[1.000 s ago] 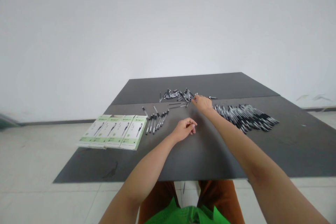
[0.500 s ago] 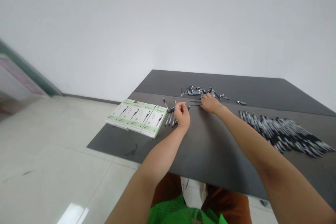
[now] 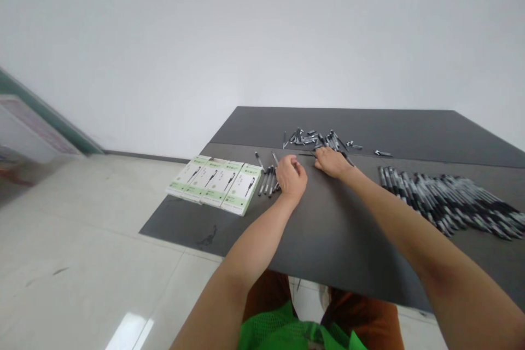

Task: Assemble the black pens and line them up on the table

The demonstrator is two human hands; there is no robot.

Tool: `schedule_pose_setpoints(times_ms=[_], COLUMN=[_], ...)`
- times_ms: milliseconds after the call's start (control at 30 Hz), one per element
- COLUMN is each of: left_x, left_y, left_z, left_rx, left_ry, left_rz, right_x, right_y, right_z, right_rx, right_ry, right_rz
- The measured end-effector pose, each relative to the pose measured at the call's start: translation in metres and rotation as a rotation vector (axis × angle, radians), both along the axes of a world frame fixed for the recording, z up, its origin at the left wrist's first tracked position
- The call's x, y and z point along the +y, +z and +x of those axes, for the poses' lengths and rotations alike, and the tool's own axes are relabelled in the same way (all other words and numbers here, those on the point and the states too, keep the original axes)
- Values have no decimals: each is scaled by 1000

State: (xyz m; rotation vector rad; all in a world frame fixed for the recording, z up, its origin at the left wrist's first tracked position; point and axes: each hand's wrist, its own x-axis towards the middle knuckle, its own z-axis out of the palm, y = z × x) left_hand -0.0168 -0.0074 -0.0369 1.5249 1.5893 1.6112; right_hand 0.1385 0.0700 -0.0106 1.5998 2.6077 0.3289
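Note:
My left hand [image 3: 292, 176] is curled closed above the table, just right of a small group of clear-barrelled pens [image 3: 267, 181]. Whatever its fingers may hold is hidden. My right hand [image 3: 331, 163] reaches farther out, its fingers bent and pressed together at the near edge of a loose heap of black and silver pen pieces [image 3: 310, 138]. A thin dark stick [image 3: 306, 154] lies at its fingertips; I cannot tell whether they grip it. Another dark piece shows just beyond the knuckles.
Several white and green pen boxes [image 3: 230, 188] lie side by side on the left of the dark table [image 3: 324, 235]. A wide spread of black and clear pens [image 3: 451, 197] covers the right side. One loose piece [image 3: 383, 153] lies between heap and spread. A white wall stands behind.
My left hand has shifted slightly right and turned, showing more of its back. My right hand stays by the heap, a little turned. The view has swung slightly.

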Motion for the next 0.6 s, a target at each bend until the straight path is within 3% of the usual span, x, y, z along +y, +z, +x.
schedule_pose_setpoints(times_ms=[133, 233, 433, 500, 600], left_x=[-7, -5, -10, -17, -28], left_y=[11, 11, 1, -1, -3], left_z=[7, 12, 22, 26, 29], left_rx=[245, 238, 241, 247, 247], left_ry=[-29, -106, -234, -293, -366], left_rz=[52, 88, 80, 66, 22], right_x=[-34, -69, -117, -121, -125], right_y=[12, 29, 57, 57, 51], right_z=[-3, -8, -2, 11, 33], right_rx=[-12, -26, 85, 257, 753], right_ry=[17, 27, -181, -207, -127], right_rz=[-8, 9, -20, -44, -71])
